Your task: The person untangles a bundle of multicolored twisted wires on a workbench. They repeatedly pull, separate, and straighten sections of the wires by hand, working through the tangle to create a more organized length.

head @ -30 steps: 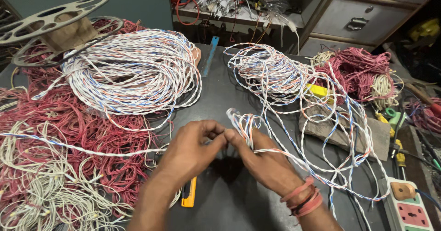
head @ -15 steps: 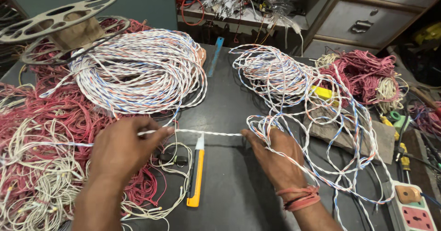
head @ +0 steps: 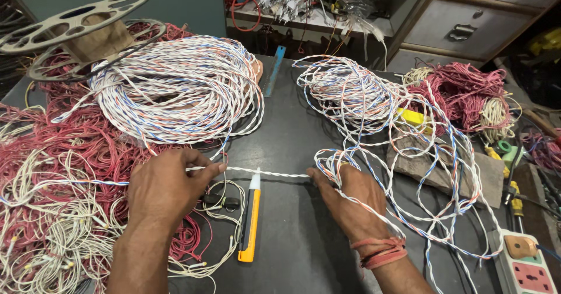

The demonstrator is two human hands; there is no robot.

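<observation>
Head view: thin white twisted wire (head: pixel 266 172) stretched taut, long axis left-right, just above the tip of the yellow pen-shaped plastic tester (head: pixel 250 219). Left hand (head: pixel 166 189) left of the tester, fingers closed, pinching one end; right hand (head: pixel 350 197) right of it, closed on the other end, among loose wire loops (head: pixel 374 113).

Around my bench I see an empty metal reel (head: pixel 73 28), a red wire tangle (head: pixel 52 154), a yellow tester pen (head: pixel 250 218), a blue ruler (head: pixel 273 70) and a power strip (head: pixel 526 265).
</observation>
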